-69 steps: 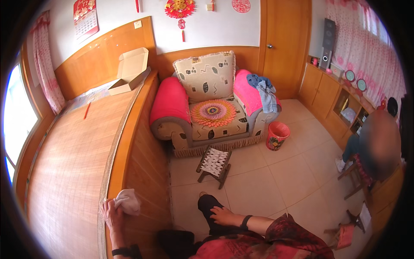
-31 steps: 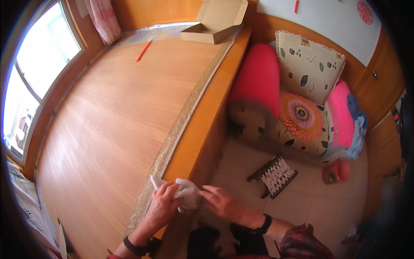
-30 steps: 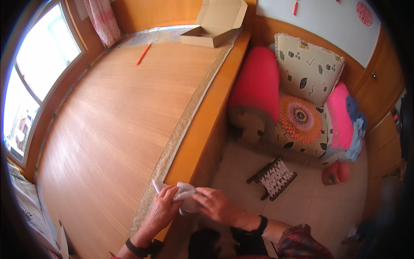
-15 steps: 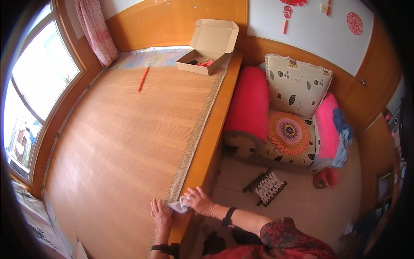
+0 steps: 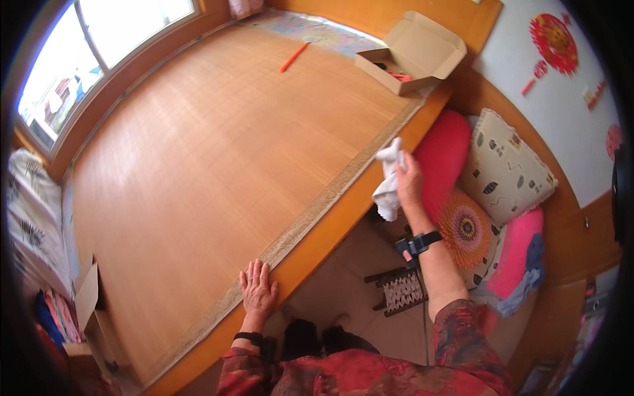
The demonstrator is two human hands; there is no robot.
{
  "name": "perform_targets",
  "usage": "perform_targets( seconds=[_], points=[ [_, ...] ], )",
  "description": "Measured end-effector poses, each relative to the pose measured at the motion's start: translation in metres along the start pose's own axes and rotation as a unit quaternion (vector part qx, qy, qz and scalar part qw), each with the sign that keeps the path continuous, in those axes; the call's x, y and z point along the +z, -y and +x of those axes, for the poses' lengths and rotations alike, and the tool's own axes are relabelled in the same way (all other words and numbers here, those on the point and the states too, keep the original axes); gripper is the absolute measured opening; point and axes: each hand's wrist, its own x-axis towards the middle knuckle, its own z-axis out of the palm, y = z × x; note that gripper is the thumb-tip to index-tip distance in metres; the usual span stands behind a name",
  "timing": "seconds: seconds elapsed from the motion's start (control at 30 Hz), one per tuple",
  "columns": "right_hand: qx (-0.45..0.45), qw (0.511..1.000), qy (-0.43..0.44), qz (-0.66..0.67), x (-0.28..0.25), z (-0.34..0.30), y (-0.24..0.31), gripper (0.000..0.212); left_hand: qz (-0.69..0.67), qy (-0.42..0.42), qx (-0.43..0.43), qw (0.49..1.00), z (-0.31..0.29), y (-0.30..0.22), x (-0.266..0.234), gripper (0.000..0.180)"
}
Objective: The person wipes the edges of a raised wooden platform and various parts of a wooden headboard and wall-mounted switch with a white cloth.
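Note:
My right hand (image 5: pixel 409 180) is closed around a crumpled white cloth (image 5: pixel 388 185), lifted near the far part of the platform's wooden edge (image 5: pixel 356 212). Part of the cloth hangs down below the fingers. My left hand (image 5: pixel 259 290) lies flat, fingers stretched out, on the patterned border (image 5: pixel 300 232) of the tan mat (image 5: pixel 198 152), holding nothing. A dark band sits on each wrist.
Far back on the mat stand an open cardboard box (image 5: pixel 386 74) with red and black items and an orange stick (image 5: pixel 293 57). Right are an armchair's cushion (image 5: pixel 508 162) and a small folding stool (image 5: pixel 401 290). Another cardboard box (image 5: pixel 99 330) is near left.
My right hand has lifted the cloth off the edge and swung it far forward. My left hand still rests on the border. The whole view has turned and shifted.

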Motion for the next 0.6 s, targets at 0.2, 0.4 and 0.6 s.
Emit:
perform_targets(
  seconds=[0.2, 0.4, 0.6],
  points=[
    [-0.057, 0.987, 0.148, 0.038, 0.035, -0.033, 0.036, 0.029, -0.020, -0.032, 0.013, 0.999, -0.003, 0.004, -0.001, 0.052],
    [-0.258, 0.902, 0.344, -0.046, 0.057, -0.195, 0.067, 0.035, -0.017, -0.044, 0.002, 0.999, -0.010, 0.013, 0.003, 0.051],
    [-0.286, 0.866, 0.394, -0.114, 0.056, -0.177, 0.050, 0.048, -0.024, -0.033, 0.011, 0.999, -0.008, 0.012, 0.016, 0.051]
  ],
)
